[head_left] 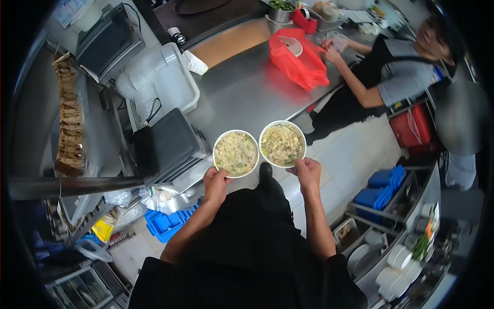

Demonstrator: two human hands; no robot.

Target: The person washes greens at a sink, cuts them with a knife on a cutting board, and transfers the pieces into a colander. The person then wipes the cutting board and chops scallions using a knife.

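Note:
Two round white bowls of fried rice are held side by side in front of me, above the floor near the steel counter. My left hand grips the near rim of the left bowl of fried rice. On the other side, my right hand pinches the lower right rim of the right bowl of fried rice. Bits of green and yellow show in the rice. The bowls' rims are close together; whether they touch I cannot tell. Both bowls look about level, and their undersides are hidden.
A steel counter runs ahead, carrying a red plastic bag and a white basket of clear containers. At the right, a co-worker stands with both hands by the bag. Blue bins are low right; a dark tray stack is left.

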